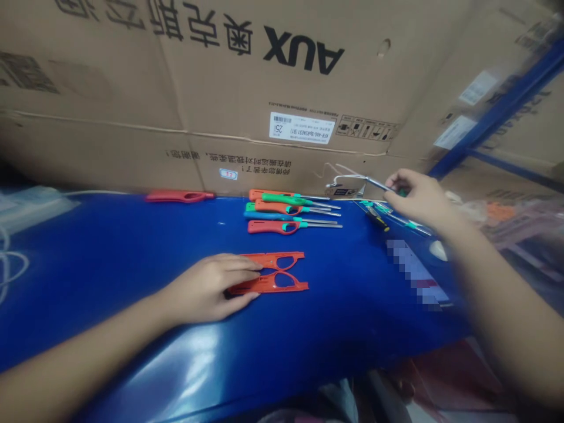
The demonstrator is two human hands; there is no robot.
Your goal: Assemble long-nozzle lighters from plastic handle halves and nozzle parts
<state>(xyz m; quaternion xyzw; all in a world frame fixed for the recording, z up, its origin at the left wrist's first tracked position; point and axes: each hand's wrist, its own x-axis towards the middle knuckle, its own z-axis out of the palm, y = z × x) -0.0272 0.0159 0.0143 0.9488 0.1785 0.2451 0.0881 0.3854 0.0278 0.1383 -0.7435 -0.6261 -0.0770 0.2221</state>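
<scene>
My left hand (215, 288) is closed over the left ends of two orange lighter casing halves, an upper half (268, 259) and a lower half (268, 285). They lie side by side on the blue table, with their trigger loops to the right. Raised near the cardboard at the right, my right hand (412, 194) pinches a metal lighter nozzle tube (376, 184) with a thin white wire (346, 178) at its far end. Some green shows within its fingers. Beyond the casing halves lies a row of several assembled long-necked lighters (275, 226) in orange, green, blue and red.
A red lighter casing (178, 197) lies along the cardboard wall (220, 117). More nozzle tubes (414, 225) and a yellow-tipped dark tool (378, 220) lie at the right. A phone-like flat object (418, 282) is partly blurred. White cable (9, 258) coils at the left edge.
</scene>
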